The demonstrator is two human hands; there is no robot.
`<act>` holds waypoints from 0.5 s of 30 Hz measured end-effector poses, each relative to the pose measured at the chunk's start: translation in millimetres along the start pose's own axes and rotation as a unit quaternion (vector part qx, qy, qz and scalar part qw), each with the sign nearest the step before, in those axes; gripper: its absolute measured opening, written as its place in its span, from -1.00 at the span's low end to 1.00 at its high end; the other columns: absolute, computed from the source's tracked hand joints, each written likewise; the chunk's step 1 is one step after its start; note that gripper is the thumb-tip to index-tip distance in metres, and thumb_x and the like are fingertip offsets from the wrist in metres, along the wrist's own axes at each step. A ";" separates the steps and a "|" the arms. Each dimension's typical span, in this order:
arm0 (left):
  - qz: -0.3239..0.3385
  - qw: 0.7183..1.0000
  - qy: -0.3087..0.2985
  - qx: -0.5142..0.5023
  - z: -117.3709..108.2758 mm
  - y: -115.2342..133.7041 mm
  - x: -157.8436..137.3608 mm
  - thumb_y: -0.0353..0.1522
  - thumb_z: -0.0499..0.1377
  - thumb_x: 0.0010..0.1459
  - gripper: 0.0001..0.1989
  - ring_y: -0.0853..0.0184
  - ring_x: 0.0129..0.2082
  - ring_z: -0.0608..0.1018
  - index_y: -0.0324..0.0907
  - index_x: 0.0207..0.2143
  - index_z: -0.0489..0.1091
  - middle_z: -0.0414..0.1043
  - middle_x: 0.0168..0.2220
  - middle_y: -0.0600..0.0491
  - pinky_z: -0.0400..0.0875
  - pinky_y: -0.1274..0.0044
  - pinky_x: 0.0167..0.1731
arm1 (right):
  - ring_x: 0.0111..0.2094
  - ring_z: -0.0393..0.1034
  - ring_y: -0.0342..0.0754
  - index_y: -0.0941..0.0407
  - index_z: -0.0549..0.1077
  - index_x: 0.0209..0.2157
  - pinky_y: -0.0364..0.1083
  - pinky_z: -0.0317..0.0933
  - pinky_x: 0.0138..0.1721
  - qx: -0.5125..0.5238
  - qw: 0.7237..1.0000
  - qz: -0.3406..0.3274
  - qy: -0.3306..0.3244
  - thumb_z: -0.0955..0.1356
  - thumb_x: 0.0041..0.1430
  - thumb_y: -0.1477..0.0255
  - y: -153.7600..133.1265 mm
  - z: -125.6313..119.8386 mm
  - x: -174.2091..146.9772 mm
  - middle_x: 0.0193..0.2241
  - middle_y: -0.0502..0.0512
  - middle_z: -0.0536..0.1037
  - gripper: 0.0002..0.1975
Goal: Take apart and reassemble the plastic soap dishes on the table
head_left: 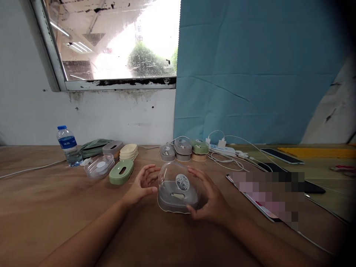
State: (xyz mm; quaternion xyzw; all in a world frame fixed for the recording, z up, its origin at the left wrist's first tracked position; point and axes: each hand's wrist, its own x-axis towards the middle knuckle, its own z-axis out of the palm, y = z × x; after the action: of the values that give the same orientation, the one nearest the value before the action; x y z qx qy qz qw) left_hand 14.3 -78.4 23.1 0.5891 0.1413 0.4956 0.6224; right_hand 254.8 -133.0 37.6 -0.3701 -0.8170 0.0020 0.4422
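Note:
In front of me a grey oval box (167,202) with a slot in its top sits on the brown table. A clear plastic lid (169,172) with a round printed sticker (183,182) is tilted over it, its far side raised. My right hand (210,198) grips the lid's right side, fingers at the upper edge and thumb low in front. Beside the lid's left edge, my left hand (144,181) has its fingers curled and apart from the thumb; whether it touches the lid I cannot tell. Something pale shows at the box's slot.
Left stand a water bottle (67,146), a clear lid (99,166), a green slotted lid (121,171) and stacked cream pieces (128,151). Lidded boxes (183,148) are stacked at the back. A power strip (222,149) with cables and a tablet (256,200) lie right.

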 end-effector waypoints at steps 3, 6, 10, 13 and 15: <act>-0.007 0.998 -0.004 0.058 -7.7 -1.9 3.1 -0.43 0.30 -0.18 -0.38 0.18 0.08 0.24 -0.11 -0.03 0.16 0.17 0.07 -0.11 0.03 0.32 0.08 | 0.04 0.11 0.17 0.09 0.14 0.02 0.09 0.06 0.02 0.026 0.996 0.022 -0.077 0.39 -0.28 0.39 18.0 0.8 2.3 0.03 0.21 0.21 -0.28; -0.064 0.993 -0.023 0.099 -8.0 -6.4 2.3 -0.45 0.29 -0.17 -0.39 0.20 0.08 0.24 -0.12 -0.02 0.17 0.23 0.04 -0.12 0.02 0.30 0.09 | -0.01 0.18 0.13 0.09 0.21 -0.04 0.07 0.10 -0.01 0.074 0.986 0.039 -0.143 0.36 -0.20 0.37 31.3 5.6 2.4 -0.03 0.19 0.28 -0.41; -0.085 0.987 -0.037 0.132 -5.2 -10.9 -0.3 -0.47 0.30 -0.19 -0.44 0.22 0.06 0.27 -0.14 -0.08 0.22 0.24 0.02 -0.12 0.07 0.30 0.07 | 0.02 0.14 0.10 0.10 0.18 -0.01 0.06 0.07 0.01 0.111 0.976 0.036 -0.184 0.31 -0.11 0.38 37.6 8.3 1.0 -0.02 0.18 0.26 -0.45; -0.086 0.982 -0.048 0.159 -4.3 -9.8 -1.0 -0.46 0.29 -0.17 -0.47 0.23 0.05 0.27 -0.15 -0.10 0.22 0.23 0.02 -0.11 0.08 0.29 0.06 | 0.08 0.06 0.09 0.10 0.12 0.04 0.07 0.02 0.05 0.118 0.970 0.039 -0.208 0.30 -0.06 0.38 36.3 6.2 -0.4 0.04 0.19 0.18 -0.43; -0.083 0.978 -0.060 0.182 -3.6 -7.6 -1.0 -0.44 0.28 -0.15 -0.50 0.23 0.06 0.26 -0.15 -0.10 0.23 0.23 0.01 -0.10 0.08 0.30 0.06 | 0.10 0.02 0.09 0.10 0.07 0.06 0.08 0.01 0.06 0.116 0.966 0.050 -0.226 0.31 -0.05 0.36 34.4 4.6 -1.3 0.07 0.20 0.12 -0.39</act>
State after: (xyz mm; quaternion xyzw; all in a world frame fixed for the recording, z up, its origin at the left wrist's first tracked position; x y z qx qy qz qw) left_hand 14.5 -75.6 15.1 0.7075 0.2400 0.3717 0.5511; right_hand 272.6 -107.4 22.5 -0.3464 -0.8706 0.2021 0.2848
